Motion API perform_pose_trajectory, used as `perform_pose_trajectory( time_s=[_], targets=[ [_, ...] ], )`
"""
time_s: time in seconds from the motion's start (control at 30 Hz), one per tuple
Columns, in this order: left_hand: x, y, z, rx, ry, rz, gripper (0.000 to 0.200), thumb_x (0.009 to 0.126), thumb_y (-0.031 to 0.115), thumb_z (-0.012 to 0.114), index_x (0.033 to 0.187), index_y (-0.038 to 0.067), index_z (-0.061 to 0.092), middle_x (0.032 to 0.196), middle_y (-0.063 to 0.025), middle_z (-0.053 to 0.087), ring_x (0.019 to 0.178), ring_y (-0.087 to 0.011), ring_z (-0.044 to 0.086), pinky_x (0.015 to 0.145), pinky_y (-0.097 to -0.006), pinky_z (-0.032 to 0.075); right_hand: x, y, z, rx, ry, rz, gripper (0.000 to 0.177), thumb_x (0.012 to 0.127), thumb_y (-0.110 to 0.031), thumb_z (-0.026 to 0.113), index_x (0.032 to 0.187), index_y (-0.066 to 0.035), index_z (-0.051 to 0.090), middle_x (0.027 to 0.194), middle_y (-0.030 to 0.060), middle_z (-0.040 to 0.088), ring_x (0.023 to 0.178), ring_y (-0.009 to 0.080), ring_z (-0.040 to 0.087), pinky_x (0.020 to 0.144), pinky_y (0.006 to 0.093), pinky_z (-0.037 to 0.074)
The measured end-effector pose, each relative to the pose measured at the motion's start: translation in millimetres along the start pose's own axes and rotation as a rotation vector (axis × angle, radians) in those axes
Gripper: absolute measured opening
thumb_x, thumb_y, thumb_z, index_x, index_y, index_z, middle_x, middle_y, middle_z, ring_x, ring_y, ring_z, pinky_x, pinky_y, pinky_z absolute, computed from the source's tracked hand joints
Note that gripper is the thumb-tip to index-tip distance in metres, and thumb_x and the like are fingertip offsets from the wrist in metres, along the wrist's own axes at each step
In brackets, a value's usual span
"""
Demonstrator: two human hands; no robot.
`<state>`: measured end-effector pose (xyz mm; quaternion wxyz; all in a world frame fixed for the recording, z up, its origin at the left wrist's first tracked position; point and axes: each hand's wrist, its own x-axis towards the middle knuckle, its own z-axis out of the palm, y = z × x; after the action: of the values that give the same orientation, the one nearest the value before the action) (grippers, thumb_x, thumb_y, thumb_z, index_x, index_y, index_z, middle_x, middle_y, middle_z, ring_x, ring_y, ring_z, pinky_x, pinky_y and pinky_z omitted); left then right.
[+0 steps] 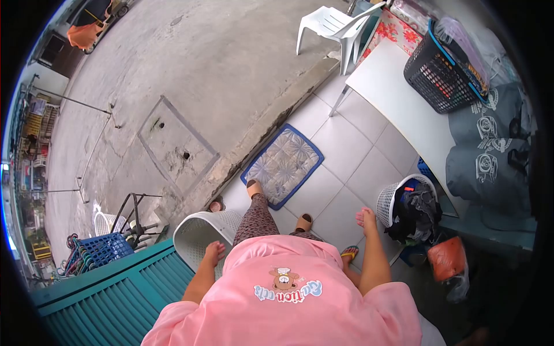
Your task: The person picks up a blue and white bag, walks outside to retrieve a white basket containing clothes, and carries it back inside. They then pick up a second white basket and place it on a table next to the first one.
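Both of my arms hang out from the pink shirt, well apart. My left hand holds nothing and its fingers are loosely bent; it overlaps the pale perforated basket lying on its side. My right hand is likewise bare, fingers half curled, over the tiles just left of a white laundry basket. Dark cloth spills over that basket's front rim. Ahead of the patterned trouser leg, a sock-covered foot touches the blue-edged mat.
A white table on the right carries a black basket and dark printed bags. Behind it stands a white plastic chair. A concrete ledge borders the tiles. Left are a teal slatted panel and blue basket.
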<state>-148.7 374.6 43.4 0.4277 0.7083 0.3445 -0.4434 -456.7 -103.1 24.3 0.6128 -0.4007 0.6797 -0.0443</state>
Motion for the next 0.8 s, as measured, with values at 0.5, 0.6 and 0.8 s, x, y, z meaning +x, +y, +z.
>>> perform_pose_trajectory(
  time_s=[0.5,0.6,0.8],
  targets=[
    [41.1,176.7,-14.9,0.072,-0.007,0.315,0.032,0.079,0.015,0.041,0.110,0.010,0.039,0.100,-0.0072,0.053,0.089,-0.0168,0.052,0.069,-0.0341,0.042,-56.3,2.1,137.5,-0.174,-0.261,0.012,0.024,0.080,-0.019,0.041,0.100,-0.009,0.048,0.084,0.0064,0.057,0.068,0.0137,0.053,0.055,0.0262,0.042],
    [34.0,118.7,-28.5,0.216,0.013,0.145,0.032,0.079,0.015,0.042,0.111,0.010,0.040,0.099,-0.0073,0.054,0.089,-0.0180,0.052,0.071,-0.0352,0.041,-46.3,35.9,106.8,-0.196,-0.257,0.136,0.024,0.080,-0.018,0.040,0.101,-0.009,0.047,0.082,0.0065,0.057,0.065,0.0139,0.053,0.053,0.0257,0.042],
    [26.6,61.6,-36.2,0.387,-0.136,-0.011,0.030,0.081,0.019,0.044,0.110,0.010,0.042,0.098,-0.0056,0.054,0.087,-0.0184,0.052,0.072,-0.0394,0.040,-65.9,93.9,37.2,0.162,0.015,0.062,0.023,0.080,-0.018,0.040,0.102,-0.010,0.044,0.081,0.0078,0.057,0.064,0.0151,0.054,0.051,0.0263,0.043]
  ],
)
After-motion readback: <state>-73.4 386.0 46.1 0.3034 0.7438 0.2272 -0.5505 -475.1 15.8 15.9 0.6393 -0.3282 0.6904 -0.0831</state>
